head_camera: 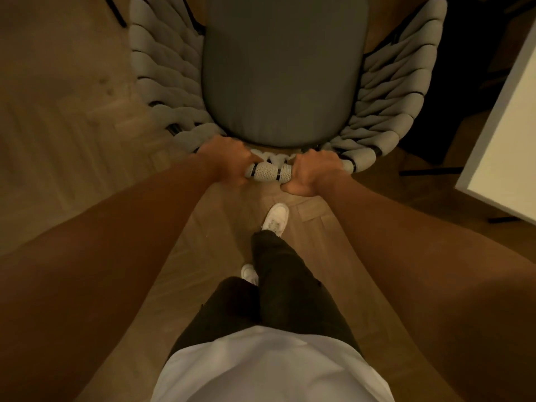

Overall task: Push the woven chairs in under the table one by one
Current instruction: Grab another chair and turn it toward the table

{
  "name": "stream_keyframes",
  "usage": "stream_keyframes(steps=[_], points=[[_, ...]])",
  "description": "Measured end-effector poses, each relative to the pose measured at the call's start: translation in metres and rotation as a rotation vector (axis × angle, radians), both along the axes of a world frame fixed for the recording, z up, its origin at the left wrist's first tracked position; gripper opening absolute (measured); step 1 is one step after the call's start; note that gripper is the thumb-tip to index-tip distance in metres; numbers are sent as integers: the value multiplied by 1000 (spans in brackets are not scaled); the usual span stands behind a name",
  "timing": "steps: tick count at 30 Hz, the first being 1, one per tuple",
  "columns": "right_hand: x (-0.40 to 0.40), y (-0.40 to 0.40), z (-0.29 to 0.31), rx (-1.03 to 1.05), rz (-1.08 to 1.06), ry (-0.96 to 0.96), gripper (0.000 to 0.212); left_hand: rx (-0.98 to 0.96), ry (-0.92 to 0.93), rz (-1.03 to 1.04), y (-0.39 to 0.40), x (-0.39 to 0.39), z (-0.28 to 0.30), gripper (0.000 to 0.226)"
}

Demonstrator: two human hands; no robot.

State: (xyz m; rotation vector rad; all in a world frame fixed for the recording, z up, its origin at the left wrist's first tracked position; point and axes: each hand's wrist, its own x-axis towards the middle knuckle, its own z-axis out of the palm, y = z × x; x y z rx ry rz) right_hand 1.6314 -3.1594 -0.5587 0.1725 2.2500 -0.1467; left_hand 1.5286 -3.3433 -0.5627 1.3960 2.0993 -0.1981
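A woven chair (168, 74) with thick grey braided bands and a grey seat cushion (282, 71) stands right in front of me, seen from above and behind. My left hand (226, 162) grips the top rail of its backrest on the left. My right hand (311, 172) grips the same rail on the right, thumb underneath. A short stretch of the rail (268, 172) shows between the two hands. The white table (501, 158) lies at the right edge, its corner to the right of the chair; the chair is not under it.
Wooden parquet floor (72, 111) spreads to the left and beneath me. My legs in dark trousers and white shoes (277, 217) are just behind the chair. Dark table legs (429, 171) and shadow sit to the right of the chair.
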Motion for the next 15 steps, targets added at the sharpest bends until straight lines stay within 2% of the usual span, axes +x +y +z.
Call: stream_keyframes(steps=[5,12,15], points=[[-38,18,2,13,-9,37,47,61,-28,-26,19,-42,-1,44],[-94,27,5,40,-135,51,43,75,-25,-96,39,-111,-4,40],[-115,19,8,57,-198,53,41,96,-81,-117,38,-140,-10,44]])
